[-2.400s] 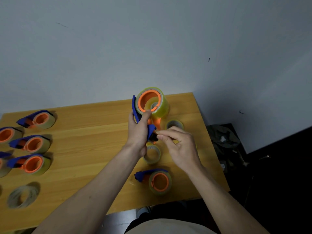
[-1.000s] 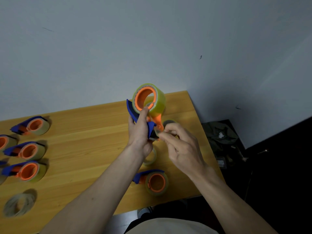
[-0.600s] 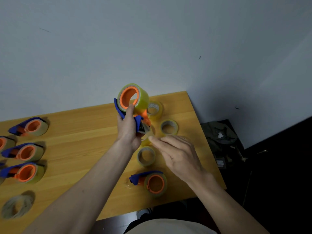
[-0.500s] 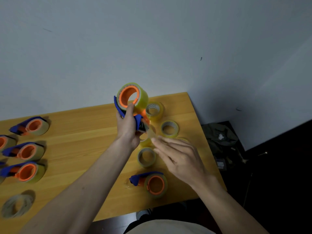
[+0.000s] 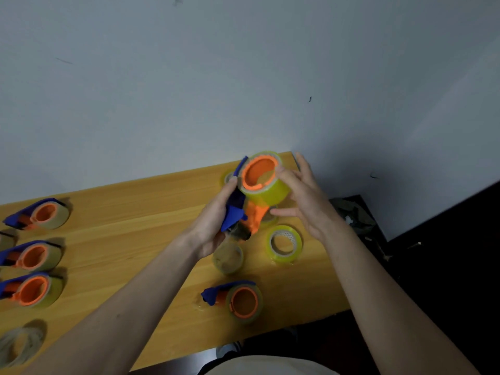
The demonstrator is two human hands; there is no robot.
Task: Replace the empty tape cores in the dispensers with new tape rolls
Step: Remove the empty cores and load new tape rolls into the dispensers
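The left hand (image 5: 213,226) is gripping the dispenser (image 5: 238,212) while the right hand (image 5: 303,201), fingers loosely spread, is touching the tape roll (image 5: 266,185), risking it slipping off

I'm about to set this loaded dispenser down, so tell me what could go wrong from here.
1. The left hand grips only the blue handle of the tape dispenser while the right hand merely touches the yellow tape roll with straight fingers; it could tip or slip.
2. Loose tape rolls lie directly below on the wooden table, near its edge, and could get knocked off.
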